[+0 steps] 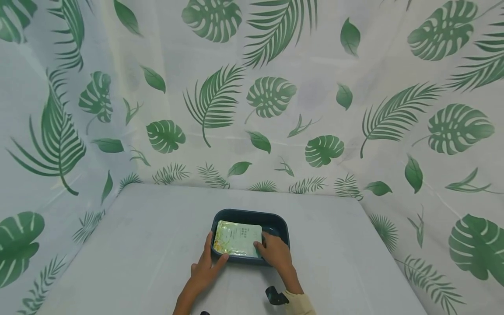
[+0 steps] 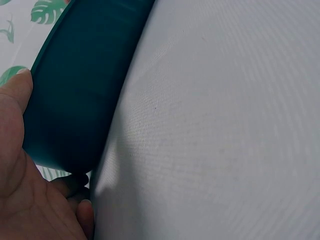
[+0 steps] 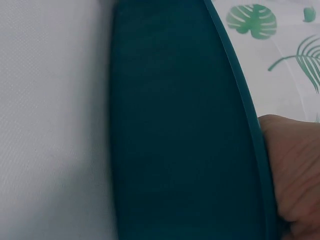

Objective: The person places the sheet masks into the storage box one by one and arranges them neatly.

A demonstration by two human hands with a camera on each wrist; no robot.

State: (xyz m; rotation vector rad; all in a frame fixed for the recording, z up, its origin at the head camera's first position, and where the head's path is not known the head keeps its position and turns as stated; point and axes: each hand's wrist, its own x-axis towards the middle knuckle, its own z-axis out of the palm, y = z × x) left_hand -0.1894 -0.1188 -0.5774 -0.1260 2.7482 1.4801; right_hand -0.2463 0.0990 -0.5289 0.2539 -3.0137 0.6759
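A dark teal rectangular tray sits on the white table. Inside, toward its left, lies a flat, pale green packet printed with small text and yellow flowers. My left hand holds the tray's front left corner, thumb by the front rim and fingers along the left side. In the left wrist view, that hand wraps the corner of the tray wall. My right hand reaches over the front rim and pinches the packet's right edge. The right wrist view shows the tray's outer wall with the packet hidden behind it.
The white tabletop extends around the tray on all sides. A white curtain with green leaf prints hangs behind the table and along both sides. A small black device is at the right wrist.
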